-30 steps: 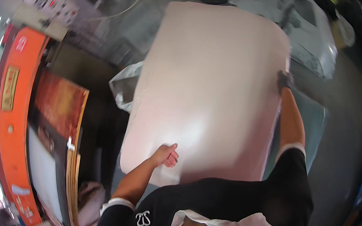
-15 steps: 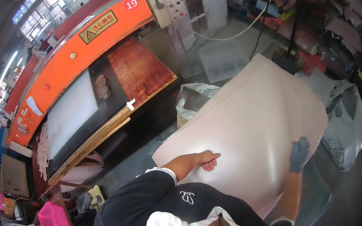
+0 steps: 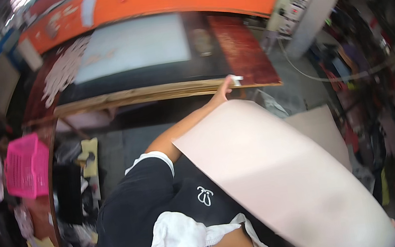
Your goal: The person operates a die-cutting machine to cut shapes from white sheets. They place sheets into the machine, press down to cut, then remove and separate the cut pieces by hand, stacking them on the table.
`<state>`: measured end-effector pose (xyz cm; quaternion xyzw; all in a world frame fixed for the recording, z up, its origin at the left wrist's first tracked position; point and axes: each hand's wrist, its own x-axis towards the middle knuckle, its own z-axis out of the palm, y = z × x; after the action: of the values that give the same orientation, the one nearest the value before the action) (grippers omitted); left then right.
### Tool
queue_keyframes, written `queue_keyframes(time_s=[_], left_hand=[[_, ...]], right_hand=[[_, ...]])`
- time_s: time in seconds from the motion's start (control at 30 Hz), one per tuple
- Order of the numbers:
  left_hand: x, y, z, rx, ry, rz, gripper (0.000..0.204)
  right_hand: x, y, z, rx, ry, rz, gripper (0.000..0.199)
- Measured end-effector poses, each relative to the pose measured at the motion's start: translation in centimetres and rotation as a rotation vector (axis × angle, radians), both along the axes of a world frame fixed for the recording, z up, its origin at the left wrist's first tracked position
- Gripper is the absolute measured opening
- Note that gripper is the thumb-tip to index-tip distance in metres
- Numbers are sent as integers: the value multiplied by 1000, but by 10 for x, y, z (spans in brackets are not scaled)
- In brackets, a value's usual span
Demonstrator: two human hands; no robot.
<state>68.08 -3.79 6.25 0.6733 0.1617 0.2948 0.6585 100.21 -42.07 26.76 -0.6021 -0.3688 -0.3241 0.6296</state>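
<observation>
evidently, the pale sheet [image 3: 285,172] stretches between left hand [image 3: 225,90] (partly spread, hold unclear) and right hand [image 3: 393,223], mostly hidden, state unclear.

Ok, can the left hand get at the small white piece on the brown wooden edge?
Probably yes: the left hand appears right beside the white piece, with nothing visible between them.

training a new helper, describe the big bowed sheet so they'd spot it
Find the long orange machine beam across the top. Come down to the left hand by the wooden edge, then down-right to the large, bowed, pale pink sheet. Unlike the pale sheet beyond it, this one overlaps the black shirt.
</observation>
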Motion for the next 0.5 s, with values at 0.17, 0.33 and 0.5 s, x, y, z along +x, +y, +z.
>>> queue_keyframes(time_s=[0.17, 0.33, 0.5], left_hand=[[-185, -15, -21, 273, -204, 153, 26], [-307, -40, 42, -47, -347, 592, 54], [-379, -56, 102, -17, -420, 661, 62]], right_hand=[[-97, 51, 37, -14, 89, 108, 36], [-134, 124, 77, -107, 136, 355, 41], [-163, 196, 80, -46, 242, 528, 42]])
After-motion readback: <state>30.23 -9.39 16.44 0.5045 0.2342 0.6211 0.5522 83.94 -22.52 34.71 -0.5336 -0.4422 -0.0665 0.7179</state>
